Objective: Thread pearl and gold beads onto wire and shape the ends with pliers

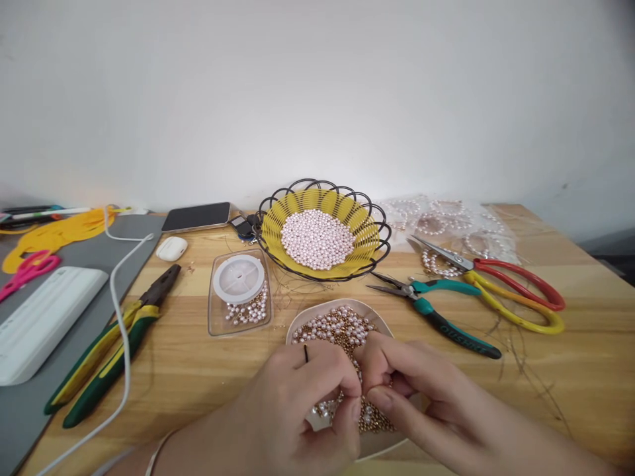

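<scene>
**Both hands pinched narrow over a bowl of beads**

Clock directions are read from the bowl, with 12 o'clock toward the wall; nearest, the left hand (310, 403) and the right hand (429, 396) meet over the cream bowl (381, 318), their fingertips close together; each thumb and index finger is closed to a narrow pinch, and anything between them is too small to tell; the left hand wears a thin black ring (306, 354). The pearly and gold beads (342, 325) lie in the bowl, beneath and just beyond the fingers.

At 9 o'clock lie the green-and-yellow pliers (114, 350), near a white cable (125, 344); loose thin wires (526, 363) spread at 3 o'clock; at 10 o'clock a clear box (213, 317) holds a white spool (239, 279) and more beads, with a white case (171, 248) farther out; at 2 o'clock the teal pliers (421, 304) rest with jaws slightly apart, and the red-and-yellow scissors (469, 263) lie beyond them.

Farther, at 12 o'clock, a yellow basket (270, 228) with a black looped rim holds a heap of pale pink beads (317, 239); at 1 o'clock are clear bags (446, 218) with bead strings; a phone (197, 217) lies between 10 and 11 o'clock; the pale wall (317, 86) stands behind.
</scene>
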`<state>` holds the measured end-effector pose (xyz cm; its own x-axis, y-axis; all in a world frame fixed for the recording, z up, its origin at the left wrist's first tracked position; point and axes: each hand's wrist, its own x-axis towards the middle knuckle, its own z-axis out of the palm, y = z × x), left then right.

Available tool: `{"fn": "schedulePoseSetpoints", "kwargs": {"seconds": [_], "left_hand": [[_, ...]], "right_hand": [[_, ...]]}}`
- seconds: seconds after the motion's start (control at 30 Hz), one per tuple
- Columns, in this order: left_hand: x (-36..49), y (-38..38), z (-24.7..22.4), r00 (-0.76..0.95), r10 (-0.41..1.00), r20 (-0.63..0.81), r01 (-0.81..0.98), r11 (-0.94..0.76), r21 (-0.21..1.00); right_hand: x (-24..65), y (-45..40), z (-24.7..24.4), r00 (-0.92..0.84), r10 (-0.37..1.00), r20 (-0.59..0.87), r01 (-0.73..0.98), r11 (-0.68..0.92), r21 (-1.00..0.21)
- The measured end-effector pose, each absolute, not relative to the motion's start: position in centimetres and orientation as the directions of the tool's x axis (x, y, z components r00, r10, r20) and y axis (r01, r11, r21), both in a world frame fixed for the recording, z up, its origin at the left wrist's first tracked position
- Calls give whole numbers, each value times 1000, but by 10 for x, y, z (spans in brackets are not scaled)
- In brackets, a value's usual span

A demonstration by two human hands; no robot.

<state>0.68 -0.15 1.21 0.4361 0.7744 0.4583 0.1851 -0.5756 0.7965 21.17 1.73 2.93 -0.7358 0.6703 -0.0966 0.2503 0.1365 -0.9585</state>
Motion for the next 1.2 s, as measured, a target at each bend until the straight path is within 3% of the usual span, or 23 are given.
{"fn": "schedulePoseSetpoints", "kwargs": {"seconds": [0.23,0.6,1.2], "left_hand": [[2,-3,20,479,788,387,268,-552,790],[3,-2,20,465,781,418,280,-577,767],[3,-3,21,464,782,416,250,-566,786]], "right_hand": [[213,15,28,-733,674,-93,264,156,-952],[214,13,24,-711,698,-81,312,209,-927],[209,17,33,-733,670,-113,212,68,-975]]}}
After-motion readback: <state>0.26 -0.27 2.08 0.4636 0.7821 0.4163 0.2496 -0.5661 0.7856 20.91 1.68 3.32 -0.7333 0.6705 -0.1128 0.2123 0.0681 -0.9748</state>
